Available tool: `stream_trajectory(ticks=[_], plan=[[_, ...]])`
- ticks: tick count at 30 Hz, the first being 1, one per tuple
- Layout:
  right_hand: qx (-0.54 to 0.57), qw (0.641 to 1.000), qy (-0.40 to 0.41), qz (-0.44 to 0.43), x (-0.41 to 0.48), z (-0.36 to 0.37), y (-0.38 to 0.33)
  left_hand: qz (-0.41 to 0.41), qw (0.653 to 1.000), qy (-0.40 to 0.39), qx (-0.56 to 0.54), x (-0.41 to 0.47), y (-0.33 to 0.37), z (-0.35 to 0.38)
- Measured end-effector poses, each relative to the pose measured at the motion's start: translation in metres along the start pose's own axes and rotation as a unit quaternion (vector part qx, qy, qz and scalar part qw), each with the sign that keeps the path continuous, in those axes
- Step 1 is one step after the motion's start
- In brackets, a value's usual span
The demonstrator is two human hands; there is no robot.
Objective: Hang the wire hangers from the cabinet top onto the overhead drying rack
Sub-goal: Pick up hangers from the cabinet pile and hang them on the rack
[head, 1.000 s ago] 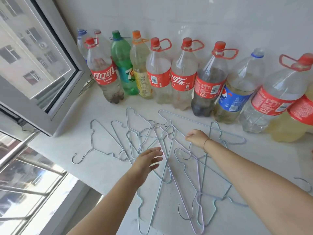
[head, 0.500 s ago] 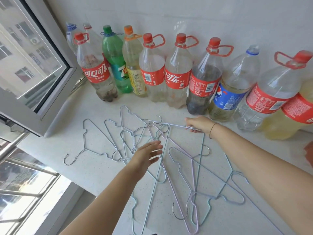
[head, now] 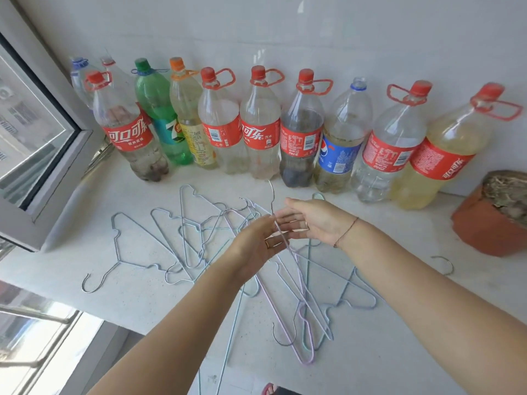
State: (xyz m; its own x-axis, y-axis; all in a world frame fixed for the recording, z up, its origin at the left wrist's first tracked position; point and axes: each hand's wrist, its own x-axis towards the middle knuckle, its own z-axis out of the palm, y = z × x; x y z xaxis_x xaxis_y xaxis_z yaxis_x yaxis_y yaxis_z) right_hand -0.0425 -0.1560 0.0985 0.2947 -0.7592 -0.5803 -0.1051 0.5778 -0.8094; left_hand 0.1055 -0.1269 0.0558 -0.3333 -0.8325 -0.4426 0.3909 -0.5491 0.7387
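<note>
One lifted hanger (head: 273,201): stands hook-up over the middle of the pile, shoulders down among the rest on the cabinet top (head: 137,303).
Left hand (head: 256,246): pinches the wire just below the hook, as far as can be told; wears a ring.
Right hand (head: 313,223): loose, fingers straight and apart, tips at the same wire, clamped on nothing.
Wire hangers (head: 181,223): many, pale blue and lilac, flat on the cabinet top, crossed and hooked through one another.
Drying rack: out of view.
Snag risk: likely drags a linked neighbour up on a straight pull, owing to the crossed wires; safer with a twist free first.
Edge risk: long blue hanger (head: 233,323) already past the near edge; probably slides to the floor with any tug on the pile.
Bottle risk: hook tip near the row behind; could tip a tall bottle on a careless backward swing.
Leftmost Coca-Cola bottle (head: 125,138): murky water, dark lumps at the base.
7-Up bottle (head: 159,115): green plastic, contents hard to judge.
Orange-capped bottle (head: 191,121): pale yellowish liquid.
Dark Coca-Cola bottle (head: 299,143): blackish liquid, partly filled.
Pepsi bottle (head: 339,149): cloudy yellowish liquid, low.
Rightmost Coca-Cola bottle (head: 445,155): cloudy yellow liquid, nearly full.
Other Coca-Cola bottles: mostly clear liquid, sediment below.
Terracotta flowerpot (head: 490,223): dry soil and dead plant litter; stands well right of the pile.
Stray hook (head: 445,265): lies alone between pot and right forearm.
Open window (head: 57,172): at the left end of the row.
</note>
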Motion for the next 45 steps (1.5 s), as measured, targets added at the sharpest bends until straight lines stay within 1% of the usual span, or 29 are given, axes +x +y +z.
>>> stream_trajectory(ticks=[3, 5, 8, 11, 14, 18, 23, 30, 33, 39, 45], plan=[[-0.029, 0.998, 0.047, -0.026, -0.010, -0.008, 0.015, -0.021, 0.999, 0.013, -0.021, 0.000, -0.005, 0.004], [-0.018, 0.995, 0.091, -0.030, -0.012, -0.013, 0.029, -0.027, 0.999, 0.026, -0.031, 0.000, -0.008, 0.009], [0.034, 0.992, 0.124, 0.001, -0.013, -0.021, 0.055, -0.025, 0.997, 0.050, -0.057, 0.000, -0.013, 0.015], [0.075, 0.987, 0.135, 0.036, -0.013, -0.024, 0.076, -0.031, 0.997, 0.051, -0.045, -0.001, -0.015, 0.018], [0.108, 0.985, 0.130, 0.044, -0.012, -0.023, 0.084, -0.036, 0.998, 0.046, -0.024, -0.001, -0.016, 0.019], [0.124, 0.983, 0.131, 0.028, -0.010, -0.023, 0.084, -0.030, 0.999, 0.033, 0.008, -0.004, -0.018, 0.029], [0.128, 0.983, 0.131, 0.017, -0.007, -0.023, 0.080, -0.001, 0.999, 0.038, 0.039, -0.002, -0.015, 0.038], [0.131, 0.984, 0.122, 0.021, -0.002, -0.023, 0.078, 0.002, 0.997, 0.054, 0.055, -0.010, -0.005, 0.034], [0.154, 0.981, 0.118, 0.023, 0.006, -0.024, 0.076, 0.011, 0.996, 0.057, 0.066, -0.021, 0.001, 0.025], [0.244, 0.968, 0.061, 0.015, 0.053, -0.008, 0.058, 0.050, 0.995, 0.063, 0.057, -0.074, 0.030, -0.011], [0.272, 0.962, 0.001, 0.003, 0.117, 0.051, 0.027, 0.081, 0.991, 0.097, 0.037, -0.120, 0.062, -0.045]])
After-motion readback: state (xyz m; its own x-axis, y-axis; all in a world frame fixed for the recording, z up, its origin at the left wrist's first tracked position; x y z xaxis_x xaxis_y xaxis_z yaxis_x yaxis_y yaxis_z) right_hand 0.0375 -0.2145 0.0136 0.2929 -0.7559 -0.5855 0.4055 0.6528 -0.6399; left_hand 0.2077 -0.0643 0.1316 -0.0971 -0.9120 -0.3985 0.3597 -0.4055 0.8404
